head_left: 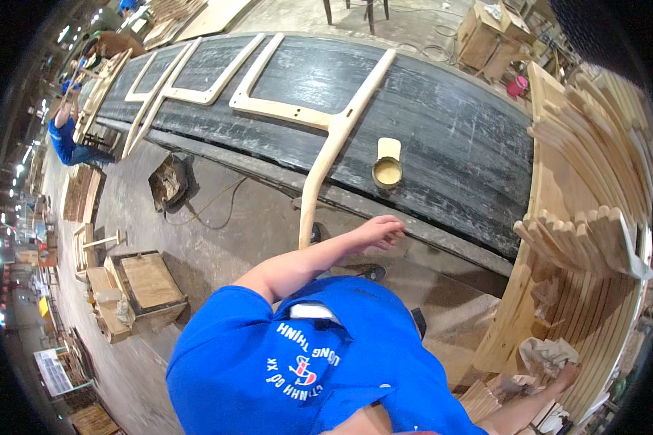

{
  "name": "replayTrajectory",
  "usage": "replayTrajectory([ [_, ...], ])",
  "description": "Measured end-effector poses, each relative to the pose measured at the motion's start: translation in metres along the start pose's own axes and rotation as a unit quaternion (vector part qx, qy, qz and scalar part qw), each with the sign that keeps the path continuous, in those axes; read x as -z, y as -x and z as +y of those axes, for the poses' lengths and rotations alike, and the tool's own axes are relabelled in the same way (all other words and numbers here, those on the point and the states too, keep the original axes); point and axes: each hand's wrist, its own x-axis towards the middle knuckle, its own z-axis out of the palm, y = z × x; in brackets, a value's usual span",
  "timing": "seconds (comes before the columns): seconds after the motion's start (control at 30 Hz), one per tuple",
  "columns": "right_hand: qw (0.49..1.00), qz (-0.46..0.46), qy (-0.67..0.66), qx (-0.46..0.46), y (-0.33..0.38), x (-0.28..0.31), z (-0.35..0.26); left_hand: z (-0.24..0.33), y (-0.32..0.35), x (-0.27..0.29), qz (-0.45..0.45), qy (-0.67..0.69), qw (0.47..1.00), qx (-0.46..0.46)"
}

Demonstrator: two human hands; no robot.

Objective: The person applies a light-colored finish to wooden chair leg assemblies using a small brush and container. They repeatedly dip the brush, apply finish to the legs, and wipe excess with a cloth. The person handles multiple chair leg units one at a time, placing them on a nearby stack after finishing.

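Well, your left hand (379, 232): released, fingers loosely curled, by the near edge of the bench (457, 152).
Your right hand (569, 377): at the crumpled cloth (545, 355); whether its fingers grasp it, I cannot tell.
Cloth: over slatted wood (595, 322), beyond the bench's near right corner.
Cup (387, 173): toward the near edge, right of the wooden frame (334, 127).
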Motion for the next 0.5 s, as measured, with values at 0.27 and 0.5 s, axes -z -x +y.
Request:
replayTrajectory([
  [0.27, 0.982, 0.039, -0.157, 0.093, -0.048, 0.175, -0.103, 0.043, -0.003, 0.0, -0.147, 0.029, 0.984, -0.098],
  [0.5, 0.82, -0.131, -0.427, 0.358, 0.119, 0.179, -0.448, 0.122, 0.068, 0.038, -0.202, 0.108, 0.922, -0.313],
])
